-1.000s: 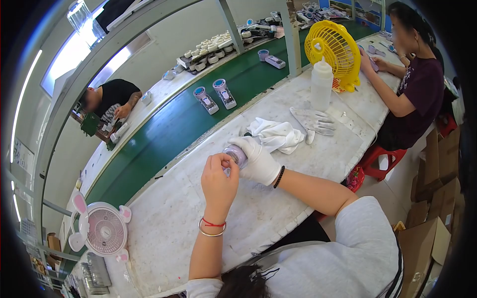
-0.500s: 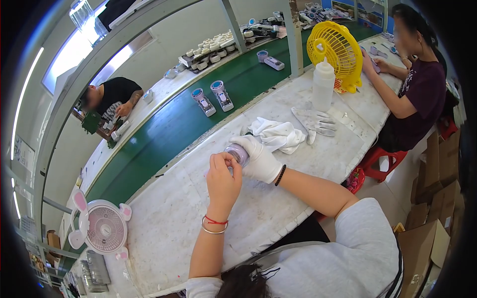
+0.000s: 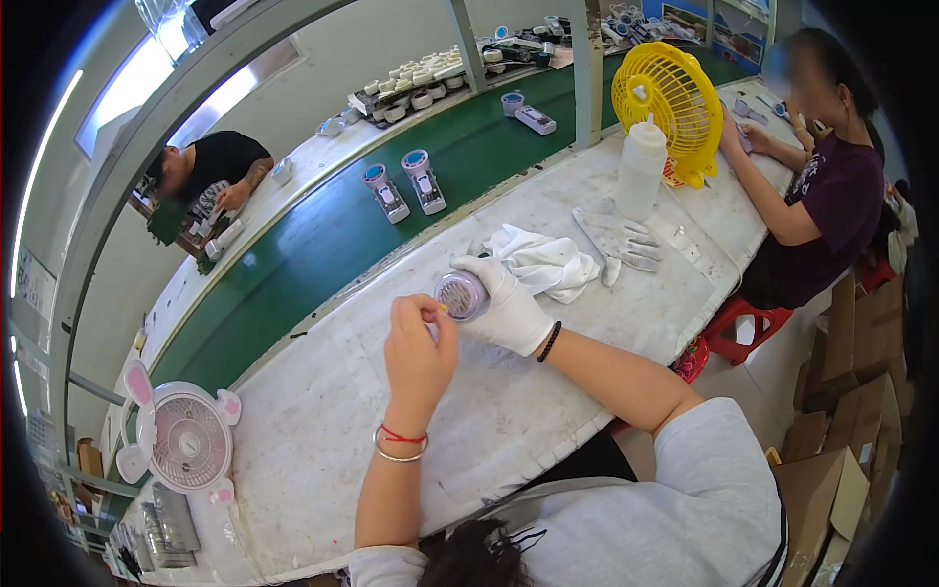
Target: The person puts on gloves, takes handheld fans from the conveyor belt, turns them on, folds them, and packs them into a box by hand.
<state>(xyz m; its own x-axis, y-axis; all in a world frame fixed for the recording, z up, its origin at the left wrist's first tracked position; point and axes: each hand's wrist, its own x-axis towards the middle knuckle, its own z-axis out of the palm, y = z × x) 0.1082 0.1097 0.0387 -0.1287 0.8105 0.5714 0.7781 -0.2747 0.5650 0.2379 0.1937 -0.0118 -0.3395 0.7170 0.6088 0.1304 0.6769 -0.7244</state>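
Note:
My right hand, in a white glove, wraps around a small lilac round-headed device. Its round face, with a fine pattern of bars or bristles, is turned up toward me. My left hand is bare, with a red string and a bangle at the wrist. Its thumb and fingers are pinched together just left of the device's rim. A tiny yellow bit shows at those fingertips, too small to name. Beyond the gloved hand lie a crumpled white cloth and a loose white glove.
A squeeze bottle and a yellow fan stand at the right, near a seated co-worker. At the left is a pink-and-white fan. Lilac devices lie on the green belt; another person works across it.
My left hand has drawn back leftward from the device, pinching the tiny yellow bit. The device's face is now turned more toward me. The camera view has shifted slightly.

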